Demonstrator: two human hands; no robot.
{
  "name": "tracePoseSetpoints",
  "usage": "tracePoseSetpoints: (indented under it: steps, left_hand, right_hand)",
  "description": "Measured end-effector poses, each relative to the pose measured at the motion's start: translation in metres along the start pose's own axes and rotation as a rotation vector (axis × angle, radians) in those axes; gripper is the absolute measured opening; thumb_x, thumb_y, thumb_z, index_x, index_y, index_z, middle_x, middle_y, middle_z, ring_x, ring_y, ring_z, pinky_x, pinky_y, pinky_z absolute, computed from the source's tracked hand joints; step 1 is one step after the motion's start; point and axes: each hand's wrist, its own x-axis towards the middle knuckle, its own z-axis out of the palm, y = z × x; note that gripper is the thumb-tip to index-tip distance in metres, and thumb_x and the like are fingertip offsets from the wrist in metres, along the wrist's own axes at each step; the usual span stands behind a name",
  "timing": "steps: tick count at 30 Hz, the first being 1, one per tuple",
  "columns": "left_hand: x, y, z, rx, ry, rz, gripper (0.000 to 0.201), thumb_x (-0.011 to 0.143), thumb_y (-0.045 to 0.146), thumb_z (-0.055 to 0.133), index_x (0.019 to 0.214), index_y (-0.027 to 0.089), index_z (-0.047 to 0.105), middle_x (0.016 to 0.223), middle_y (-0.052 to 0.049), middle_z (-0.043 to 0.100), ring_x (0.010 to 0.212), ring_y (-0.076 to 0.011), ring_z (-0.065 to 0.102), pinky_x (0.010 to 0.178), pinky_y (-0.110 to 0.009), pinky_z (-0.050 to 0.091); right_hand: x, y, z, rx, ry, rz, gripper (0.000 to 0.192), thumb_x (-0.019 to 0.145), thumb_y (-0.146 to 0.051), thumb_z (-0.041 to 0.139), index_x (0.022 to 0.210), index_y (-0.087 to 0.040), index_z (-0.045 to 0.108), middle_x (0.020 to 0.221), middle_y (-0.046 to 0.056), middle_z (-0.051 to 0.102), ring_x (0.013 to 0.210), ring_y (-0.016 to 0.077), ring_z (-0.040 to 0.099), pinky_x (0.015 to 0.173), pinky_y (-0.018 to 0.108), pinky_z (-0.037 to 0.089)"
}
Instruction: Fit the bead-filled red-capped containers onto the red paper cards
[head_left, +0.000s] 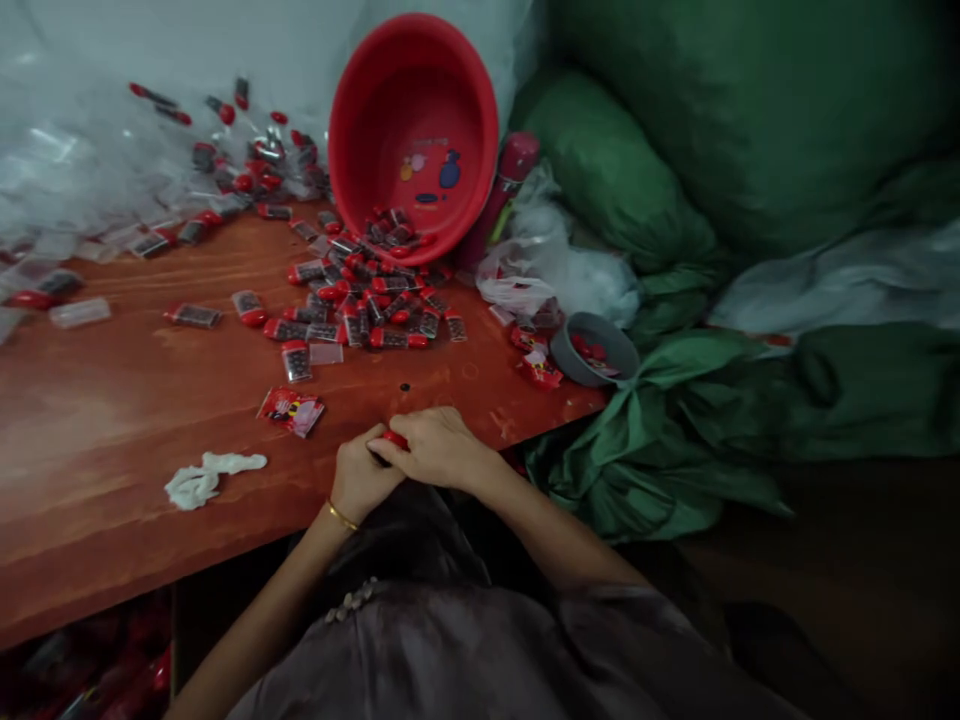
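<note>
Hands first, head view, the only one: your left hand [360, 478] and right hand [429, 448] meet at the near edge of the wooden table [112, 420], fingertips pressed together round a small red-capped piece [395, 438]. Both sets of fingers are curled narrow and pinch it between them, so only a sliver of red shows; can't tell what's under it. Holding it at the table edge, close to your body, prob. gives both wrists a rest on the wood. A gold bangle [341, 515] sits on your left wrist. Just left of your fingers and a bit further out lies a red printed packet [291, 409], flat, apart from the hand. Further left, near the table front, a crumpled white glove [206, 478]. Straight beyond your fingertips, well apart, is a heap of red-capped clear vials [367, 305], spilling from a red basin [414, 130] tipped on its side w/ mouth toward you, likely so the stock slides out within reach. More vials scatter off to the far left by clear plastic bags [67, 180]. Right of your fingers & further out, a small grey bowl [594, 350] sits at the table corner w/ red bits inside; a couple of red packets lie just beside it. Beyond that, big green sacks [750, 130] crowd the right side.
</note>
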Motion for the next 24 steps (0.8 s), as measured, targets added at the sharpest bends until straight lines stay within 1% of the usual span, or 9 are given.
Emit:
tracePoseSetpoints:
  steps: [2,6,9,12,15,17,20,22,24]
  left_hand:
    - [0.000,-0.001,0.000,-0.027,0.010,0.041,0.010,0.060,0.025,0.060,0.062,0.018,0.054,0.053,0.004,0.053,0.049,-0.0098,0.045,0.049,-0.020,0.036]
    - [0.005,0.000,0.001,-0.057,0.104,0.157,0.017,0.060,0.026,0.059,0.053,0.018,0.045,0.046,0.007,0.042,0.044,-0.0073,0.037,0.044,-0.019,0.033]
    - [0.011,0.001,0.001,-0.042,0.150,0.211,0.022,0.062,0.026,0.057,0.050,0.019,0.040,0.045,0.007,0.038,0.043,-0.0064,0.034,0.043,-0.018,0.031]
    - [0.015,0.002,-0.001,0.000,0.141,0.220,0.022,0.063,0.026,0.056,0.049,0.019,0.040,0.044,0.007,0.039,0.042,-0.0063,0.034,0.043,-0.018,0.031]
    - [0.016,0.001,-0.004,0.017,0.087,0.205,0.020,0.060,0.028,0.060,0.051,0.018,0.046,0.045,0.005,0.046,0.044,-0.0071,0.037,0.044,-0.018,0.033]
    - [0.017,0.000,-0.003,-0.001,0.055,0.177,0.020,0.058,0.031,0.062,0.051,0.018,0.049,0.046,0.005,0.049,0.045,-0.0078,0.039,0.045,-0.019,0.034]
    - [0.019,-0.001,0.004,-0.052,0.083,0.126,0.019,0.057,0.029,0.060,0.049,0.019,0.047,0.043,0.006,0.045,0.043,-0.0073,0.037,0.044,-0.019,0.033]
    - [0.020,0.001,0.010,-0.092,0.115,0.116,0.014,0.059,0.026,0.058,0.051,0.019,0.048,0.044,0.006,0.046,0.043,-0.0069,0.038,0.045,-0.019,0.034]
    - [0.022,0.005,0.014,-0.141,0.143,0.126,0.011,0.062,0.023,0.058,0.055,0.019,0.050,0.048,0.006,0.048,0.044,-0.0068,0.041,0.046,-0.018,0.036]
  right_hand:
    - [0.001,0.004,0.004,0.016,0.067,-0.086,0.039,0.087,-0.047,0.048,0.064,-0.018,0.062,0.062,0.002,0.065,0.060,0.0140,0.057,0.056,0.026,0.029]
    - [0.005,0.012,0.020,0.042,0.368,-0.251,0.045,0.087,-0.045,0.045,0.052,-0.018,0.054,0.049,0.000,0.056,0.052,0.0102,0.049,0.055,0.025,0.030]
    - [0.009,0.015,0.030,0.066,0.513,-0.272,0.047,0.088,-0.042,0.040,0.048,-0.019,0.048,0.046,-0.001,0.050,0.048,0.0093,0.043,0.053,0.025,0.028]
    - [0.012,0.018,0.029,0.065,0.489,-0.264,0.047,0.087,-0.046,0.040,0.048,-0.020,0.046,0.047,-0.001,0.047,0.049,0.0105,0.041,0.052,0.025,0.029]
    - [0.016,0.022,0.018,0.094,0.346,-0.352,0.048,0.082,-0.055,0.044,0.047,-0.022,0.044,0.049,0.000,0.045,0.052,0.0124,0.042,0.054,0.026,0.031]
    - [0.019,0.024,0.008,0.188,0.284,-0.398,0.050,0.081,-0.058,0.043,0.046,-0.023,0.041,0.048,-0.001,0.043,0.052,0.0127,0.041,0.054,0.027,0.032]
    - [0.026,0.023,-0.002,0.411,0.322,-0.310,0.050,0.082,-0.057,0.040,0.046,-0.023,0.037,0.048,-0.002,0.039,0.050,0.0115,0.039,0.054,0.026,0.033]
    - [0.031,0.022,-0.004,0.605,0.412,-0.167,0.050,0.082,-0.058,0.040,0.047,-0.022,0.036,0.048,-0.003,0.037,0.049,0.0101,0.037,0.053,0.025,0.033]
    - [0.036,0.022,-0.002,0.905,0.461,0.000,0.051,0.082,-0.062,0.038,0.050,-0.022,0.036,0.048,-0.005,0.035,0.045,0.0083,0.034,0.049,0.023,0.033]
